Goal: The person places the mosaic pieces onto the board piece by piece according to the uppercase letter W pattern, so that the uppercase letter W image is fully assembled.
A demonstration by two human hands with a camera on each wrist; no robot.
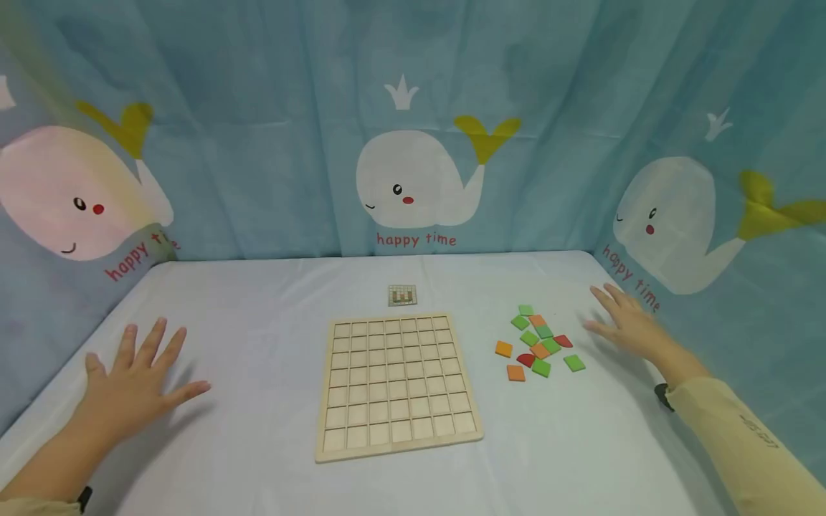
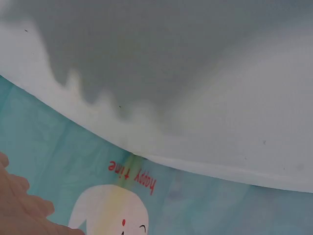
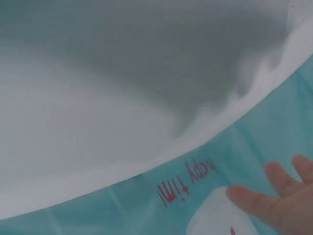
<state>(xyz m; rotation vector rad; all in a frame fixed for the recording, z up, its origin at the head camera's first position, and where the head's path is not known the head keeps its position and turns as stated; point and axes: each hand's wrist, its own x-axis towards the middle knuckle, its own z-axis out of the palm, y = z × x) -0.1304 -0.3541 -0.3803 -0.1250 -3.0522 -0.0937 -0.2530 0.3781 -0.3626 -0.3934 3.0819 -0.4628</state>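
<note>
My left hand (image 1: 129,390) hovers over the left part of the table with its fingers spread, holding nothing. Over at the table's right edge, my right hand (image 1: 629,326) is also raised with fingers extended and nothing in it. A wooden grid board (image 1: 395,383) with bare square cells lies in the middle. To the board's right, nearest my right hand, several loose flat tiles are scattered: green squares (image 1: 574,363), orange squares (image 1: 515,373) and red rounded pieces (image 1: 563,341). Behind the board lies a small card (image 1: 402,295) printed with a grid pattern.
A white cloth covers the table (image 1: 258,308). Blue curtains (image 1: 258,143) with printed whales hang along the back and both sides, close to the table's edges. Both wrist views show mostly white cloth, hand shadows and the curtain.
</note>
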